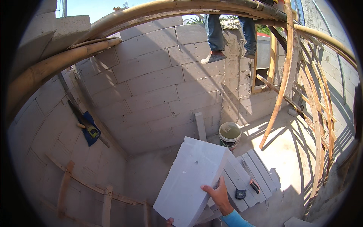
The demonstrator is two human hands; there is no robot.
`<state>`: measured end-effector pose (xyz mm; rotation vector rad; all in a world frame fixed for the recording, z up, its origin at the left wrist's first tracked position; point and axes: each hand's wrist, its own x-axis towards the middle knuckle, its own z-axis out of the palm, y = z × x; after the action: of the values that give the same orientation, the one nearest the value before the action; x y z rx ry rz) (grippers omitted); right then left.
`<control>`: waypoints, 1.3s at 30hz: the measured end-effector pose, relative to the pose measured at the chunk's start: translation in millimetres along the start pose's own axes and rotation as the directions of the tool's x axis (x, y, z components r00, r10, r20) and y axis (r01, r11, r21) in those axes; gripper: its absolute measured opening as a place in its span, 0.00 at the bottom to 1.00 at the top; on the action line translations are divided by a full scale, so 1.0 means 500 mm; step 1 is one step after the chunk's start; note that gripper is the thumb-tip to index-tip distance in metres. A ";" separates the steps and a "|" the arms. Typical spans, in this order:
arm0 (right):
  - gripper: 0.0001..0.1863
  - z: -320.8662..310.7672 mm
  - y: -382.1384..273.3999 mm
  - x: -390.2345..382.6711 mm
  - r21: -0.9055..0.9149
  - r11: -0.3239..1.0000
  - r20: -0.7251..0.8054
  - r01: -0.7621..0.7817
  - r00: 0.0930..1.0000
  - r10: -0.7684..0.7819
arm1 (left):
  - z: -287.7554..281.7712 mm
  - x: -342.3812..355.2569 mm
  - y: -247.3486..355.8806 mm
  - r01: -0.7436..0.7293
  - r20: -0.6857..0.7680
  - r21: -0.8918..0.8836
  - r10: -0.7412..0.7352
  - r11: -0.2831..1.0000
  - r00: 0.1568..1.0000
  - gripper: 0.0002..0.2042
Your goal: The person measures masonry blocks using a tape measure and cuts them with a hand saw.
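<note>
A large pale aerated concrete block (189,174) is held tilted in front of me, between both hands. My right hand (218,195), in a blue sleeve, grips its right side, thumb on the broad face and fingers round the edge. Only the fingertips of my left hand (170,221) show, at the block's lower left corner; the rest is out of the picture. Partly behind the block lies a stack of more pale blocks (252,166). On the stack rest a dark tape measure (240,194) and a red-and-black utility knife (254,185).
A bucket (230,134) of murky liquid stands by the block wall (151,87). Above, a person's legs (214,34) hang from bamboo scaffolding (170,9). A slanted bamboo pole (278,109) and bent timber strips (317,128) are at right. A blue pouch (90,130) hangs left.
</note>
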<state>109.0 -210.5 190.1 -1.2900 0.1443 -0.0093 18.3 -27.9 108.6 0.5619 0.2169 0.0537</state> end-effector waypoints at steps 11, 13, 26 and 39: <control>0.41 -0.331 -0.182 -0.104 0.017 0.987 0.008 0.159 0.987 -0.159 | 0.593 0.244 0.161 -0.313 0.379 -0.262 0.395 0.913 0.837 0.43; 0.36 -0.413 -0.163 -0.159 -0.011 0.998 -0.098 0.066 0.993 -0.067 | 0.746 0.265 0.207 -0.157 0.509 -0.297 0.296 0.942 0.809 0.43; 0.27 -0.523 -0.006 -0.270 0.158 0.986 -0.311 -0.052 0.945 0.099 | 1.380 0.383 0.352 -0.333 0.352 -0.269 0.414 0.904 0.839 0.26; 0.27 -0.500 -0.003 -0.216 0.263 0.963 -0.450 -0.050 0.877 0.168 | 1.521 0.468 0.379 -0.123 0.994 -0.038 -0.025 -0.992 -0.108 0.18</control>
<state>-25.9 -440.5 135.3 -1.0092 0.6179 -0.2390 414.3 -239.6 792.5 2.5624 -0.8360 2.1966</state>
